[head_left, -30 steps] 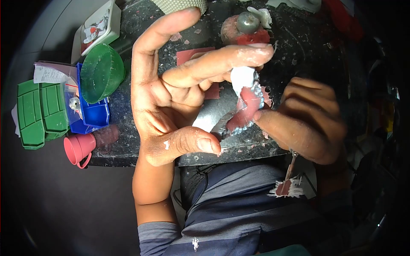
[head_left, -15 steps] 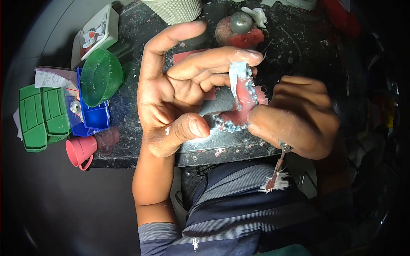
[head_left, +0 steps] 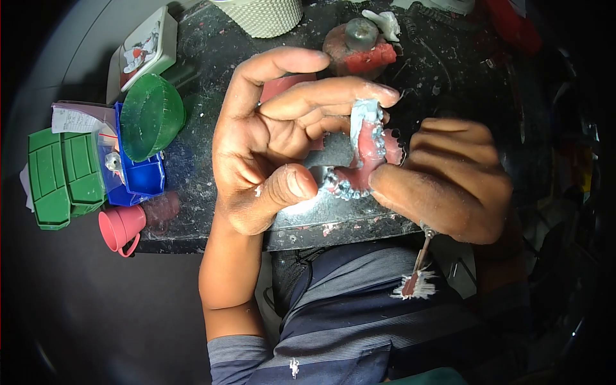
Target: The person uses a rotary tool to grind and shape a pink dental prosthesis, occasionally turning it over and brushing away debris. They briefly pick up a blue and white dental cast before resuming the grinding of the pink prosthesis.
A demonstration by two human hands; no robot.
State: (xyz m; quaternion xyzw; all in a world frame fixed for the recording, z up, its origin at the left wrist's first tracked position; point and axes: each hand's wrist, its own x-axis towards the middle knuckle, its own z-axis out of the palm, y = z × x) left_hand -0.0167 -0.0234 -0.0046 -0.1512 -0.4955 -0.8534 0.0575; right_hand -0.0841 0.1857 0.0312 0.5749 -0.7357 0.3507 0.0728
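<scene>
Since earlier, left hand [head_left: 269,147] has closed around the pink denture [head_left: 364,163]; right hand [head_left: 449,183] pinches it, gripping a brush [head_left: 416,273]; brushing likely follows.

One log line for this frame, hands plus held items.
left hand: holds pink denture with whitish teeth | right hand: pinches denture, grips thin metal tool with frayed white tip | above dark speckled bench

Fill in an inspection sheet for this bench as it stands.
Surface: dark speckled bench, dusty with pale flecks.
Job's things: pink denture pinched between both hands; brush hangs below the right hand.
Clutter: green bowl, blue bin, green boxes, pink cup at left.
Grippers: left hand and right hand both grip the denture.
Cables: nothing seen.
Surroundings: dark.
</scene>
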